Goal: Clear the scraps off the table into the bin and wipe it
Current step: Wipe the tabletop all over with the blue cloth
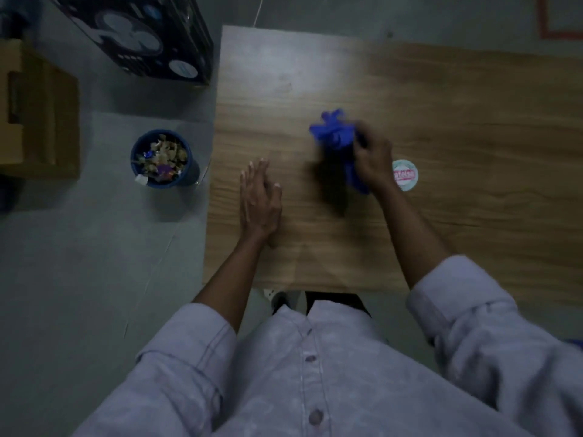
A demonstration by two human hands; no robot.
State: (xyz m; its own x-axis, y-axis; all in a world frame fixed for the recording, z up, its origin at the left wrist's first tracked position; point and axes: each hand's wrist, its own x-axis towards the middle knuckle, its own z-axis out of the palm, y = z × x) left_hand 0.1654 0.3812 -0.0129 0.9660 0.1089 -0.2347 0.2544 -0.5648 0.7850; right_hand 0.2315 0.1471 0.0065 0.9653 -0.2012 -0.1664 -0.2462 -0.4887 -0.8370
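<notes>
The right hand [373, 159] grips a crumpled bright blue cloth [334, 134] over the middle of the light wood-grain table [473, 121]. Its fingers are curled round the cloth, though blur hides how each one lies. Part of the cloth bunches out beyond the knuckles and part hangs below the palm, with a dark shadow on the wood beside it.

The left hand [258, 200] lies flat on the table near its left edge, fingers straight and close together, the thumb a little apart, holding nothing.

A round pale sticker with red print [404, 175] sits on the table just right of the right wrist.

On the grey floor, left of the table, stands 1 round dark blue bin [191, 175], heaped with torn paper and wrapper scraps [161, 159]. Farther left is a brown cardboard box [38, 111], and beyond the bin a black carton printed with a fan picture [142, 36]. The person wears a pale buttoned shirt [315, 373] with rolled sleeves.
</notes>
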